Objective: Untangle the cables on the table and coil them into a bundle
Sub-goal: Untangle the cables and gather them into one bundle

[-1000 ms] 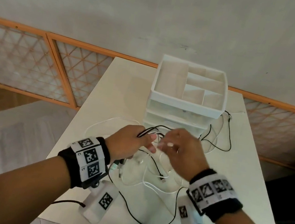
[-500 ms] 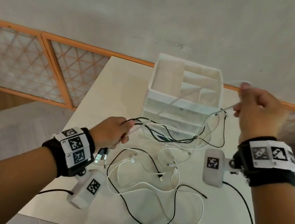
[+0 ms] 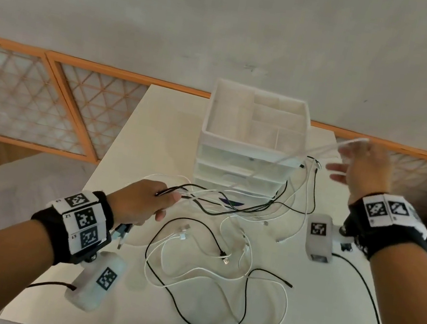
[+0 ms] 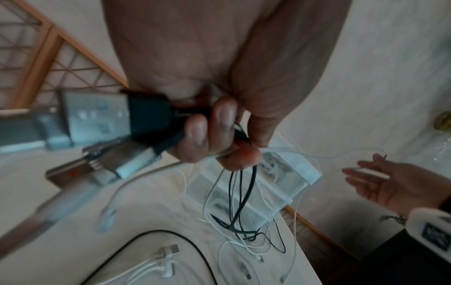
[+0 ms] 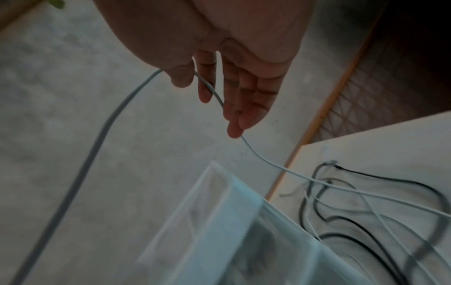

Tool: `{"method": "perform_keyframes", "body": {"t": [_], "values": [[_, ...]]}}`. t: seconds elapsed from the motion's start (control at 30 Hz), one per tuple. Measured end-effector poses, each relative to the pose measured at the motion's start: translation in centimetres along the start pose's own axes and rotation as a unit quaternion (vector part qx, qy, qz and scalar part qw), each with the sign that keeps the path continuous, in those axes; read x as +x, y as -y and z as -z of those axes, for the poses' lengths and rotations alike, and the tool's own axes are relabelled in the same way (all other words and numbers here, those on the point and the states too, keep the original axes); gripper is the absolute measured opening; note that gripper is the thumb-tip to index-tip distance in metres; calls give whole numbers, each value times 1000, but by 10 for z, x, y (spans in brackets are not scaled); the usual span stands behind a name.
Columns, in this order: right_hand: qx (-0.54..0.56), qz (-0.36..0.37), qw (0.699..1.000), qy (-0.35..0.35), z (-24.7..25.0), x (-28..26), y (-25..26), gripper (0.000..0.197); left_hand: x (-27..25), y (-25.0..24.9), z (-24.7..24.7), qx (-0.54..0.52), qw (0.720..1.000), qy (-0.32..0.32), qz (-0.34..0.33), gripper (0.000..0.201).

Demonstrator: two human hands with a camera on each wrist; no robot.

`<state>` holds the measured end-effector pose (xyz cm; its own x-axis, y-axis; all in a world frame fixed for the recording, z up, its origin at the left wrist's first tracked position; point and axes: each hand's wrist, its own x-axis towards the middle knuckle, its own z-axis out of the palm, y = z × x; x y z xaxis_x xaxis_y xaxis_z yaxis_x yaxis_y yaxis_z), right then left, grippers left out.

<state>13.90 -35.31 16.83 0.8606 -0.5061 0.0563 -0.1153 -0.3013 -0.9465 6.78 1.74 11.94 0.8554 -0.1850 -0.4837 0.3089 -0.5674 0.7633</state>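
Black and white cables (image 3: 216,271) lie in loose tangled loops on the white table (image 3: 161,129). My left hand (image 3: 168,202) grips a bunch of black and white strands (image 3: 200,196) at the table's left; their USB plugs (image 4: 97,115) stick out behind the curled fingers (image 4: 205,131). My right hand (image 3: 354,164) is raised at the right, level with the top of the drawer unit. Its fingers (image 5: 244,100) are straight, and one white cable (image 5: 268,164) lies across them, running down to the tangle. That white cable (image 3: 319,152) stretches in front of the drawer unit towards my left hand.
A white drawer organiser (image 3: 248,151) with open top compartments stands at the back middle of the table, with cables running along its front and right side. An orange lattice railing (image 3: 45,103) stands behind the table. Several loose plugs (image 3: 224,258) lie mid-table.
My right hand left the left hand and swept up and right, drawing one white cable out. Its pinch has since loosened into straight fingers. The left hand kept its hold.
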Motion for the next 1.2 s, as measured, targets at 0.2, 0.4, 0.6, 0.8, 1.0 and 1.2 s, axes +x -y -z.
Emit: {"method": "perform_keyframes", "body": {"t": [0.2,0.4,0.6,0.8,1.0,1.2], "values": [[65,95,993,-31,-1,27,54,14,4,-3,-7,-36,999,-18,-4,39],[-63,30,997,24,-14,34,2,29,2,-10,-9,-127,991,-29,9,26],[-359,0,921,149,-29,-35,-47,68,3,-16,-10,-159,986,-56,10,29],[-168,293,913,229,-67,-122,-7,52,3,-44,-23,-180,982,-37,-50,28],[-113,244,922,279,-75,-137,-5,15,-1,-62,-31,-143,982,-19,-123,26],[-118,188,953,205,-47,-114,-20,12,1,-49,-36,-67,989,-7,-129,24]]}}
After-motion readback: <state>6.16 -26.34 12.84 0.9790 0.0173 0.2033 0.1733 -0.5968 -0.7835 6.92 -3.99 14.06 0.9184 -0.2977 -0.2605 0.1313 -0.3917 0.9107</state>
